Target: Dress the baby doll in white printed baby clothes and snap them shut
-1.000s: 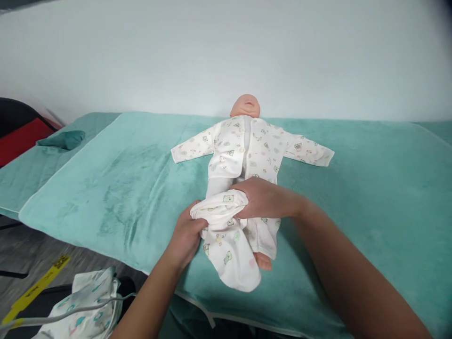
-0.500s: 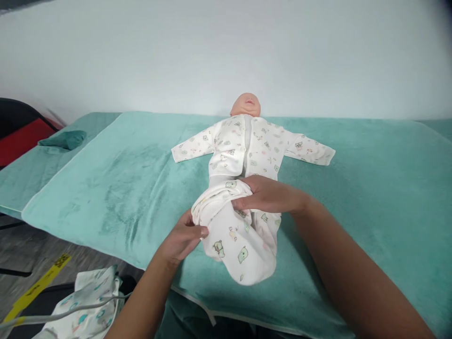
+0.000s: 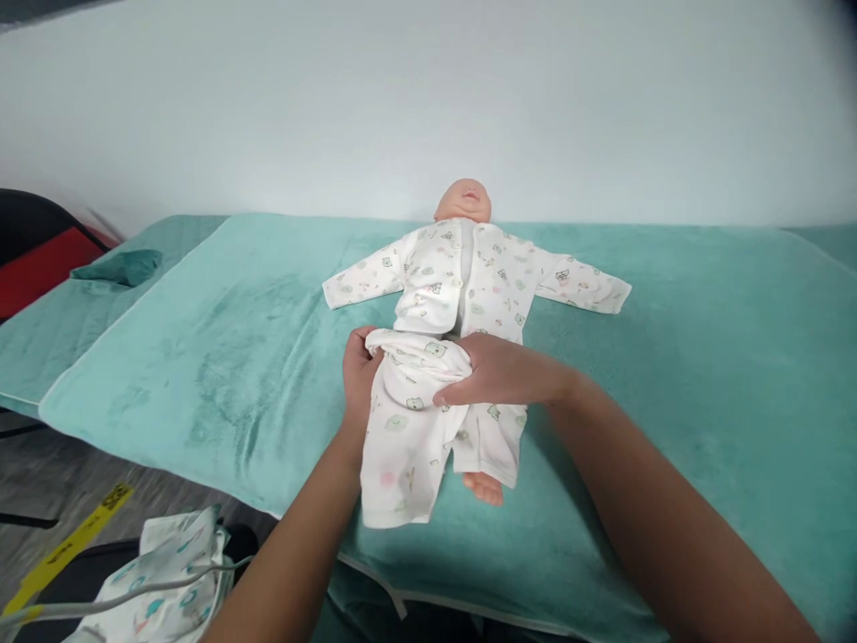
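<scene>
A baby doll [image 3: 463,198] lies on its back in a white printed jacket [image 3: 499,272], arms spread wide. White printed baby trousers [image 3: 410,446] cover its lower body, with the waistband bunched at the belly. My left hand [image 3: 361,371] grips the waistband at its left end, fingers partly behind the cloth. On the other side, my right hand [image 3: 492,371] is closed on the bunched waist near the middle, thumb on top. One doll foot [image 3: 483,488] sticks out of the right trouser leg. No foot shows at the left leg's hem.
A teal padded cover [image 3: 703,402] spreads over the table against a white wall [image 3: 603,107]. Printed cloths [image 3: 174,572] and a grey cable [image 3: 127,603] are at the lower left. A black and red chair [image 3: 46,259] stands at far left.
My left hand has moved up from the hip to the waist. The left trouser leg, folded across before, now hangs straight down, and the doll's foot at the right has come into view.
</scene>
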Available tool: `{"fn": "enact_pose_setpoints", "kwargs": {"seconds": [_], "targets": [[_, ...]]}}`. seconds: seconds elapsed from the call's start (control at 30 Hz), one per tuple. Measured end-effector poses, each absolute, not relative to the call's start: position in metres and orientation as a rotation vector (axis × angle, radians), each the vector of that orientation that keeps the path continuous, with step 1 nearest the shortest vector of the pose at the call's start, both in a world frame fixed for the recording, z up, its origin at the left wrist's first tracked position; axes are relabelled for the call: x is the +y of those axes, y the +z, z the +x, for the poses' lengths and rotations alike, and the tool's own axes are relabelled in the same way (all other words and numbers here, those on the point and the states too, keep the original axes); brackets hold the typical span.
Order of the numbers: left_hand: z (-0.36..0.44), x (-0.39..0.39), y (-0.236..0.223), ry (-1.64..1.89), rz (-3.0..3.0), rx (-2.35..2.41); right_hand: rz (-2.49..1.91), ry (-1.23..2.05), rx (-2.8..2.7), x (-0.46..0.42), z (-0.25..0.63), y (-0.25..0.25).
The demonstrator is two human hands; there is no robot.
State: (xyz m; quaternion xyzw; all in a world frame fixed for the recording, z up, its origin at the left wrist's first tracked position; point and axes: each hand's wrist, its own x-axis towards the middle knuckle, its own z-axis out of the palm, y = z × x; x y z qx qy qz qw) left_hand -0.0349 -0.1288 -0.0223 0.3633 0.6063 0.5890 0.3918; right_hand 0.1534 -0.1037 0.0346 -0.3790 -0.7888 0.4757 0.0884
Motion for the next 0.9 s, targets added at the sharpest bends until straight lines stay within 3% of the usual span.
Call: {"fn": "enact_pose_setpoints", "kwargs": {"seconds": [0.2, 0.4, 0.73, 0.9], "targets": [[-0.033, -0.115, -0.029, 1.498, 1.020, 1.457, -1.175, 1.093, -2.312, -0.105, 0.146, 0.028], [-0.033, -0.102, -0.040, 1.521, 1.250, 1.544, -1.363, 1.136, -2.111, -0.106, 0.138, 0.021], [-0.061, -0.111, -0.023, 1.513, 0.951, 1.092, -1.086, 1.169, -2.099, -0.099, 0.176, 0.037], [-0.055, -0.104, 0.006, 1.432, 1.348, 1.382, -1.411, 0.538, -1.848, -0.090, 0.176, 0.024]]}}
